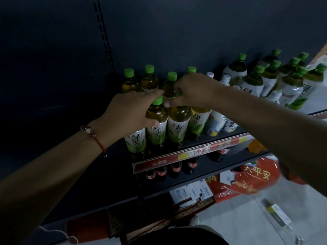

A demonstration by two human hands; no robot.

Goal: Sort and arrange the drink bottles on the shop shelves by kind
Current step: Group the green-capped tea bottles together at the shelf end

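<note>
gripping a green tea bottle by its shoulder in the shelf's front row, the left hand curls round it. at its 3 o'clock the right hand pinches the next bottle's cap. white bottles stand further toward 3; cola bottles sit at 6 o'clock below.

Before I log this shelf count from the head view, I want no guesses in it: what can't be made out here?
- Front-row green tea bottles: the right hand hides one cap.
- Bottle under the left hand: mostly covered.
- Cola bottles below: tops hidden by the price strip.
- Far-right bottles: blurred, with the far end cut by the edge.
</note>
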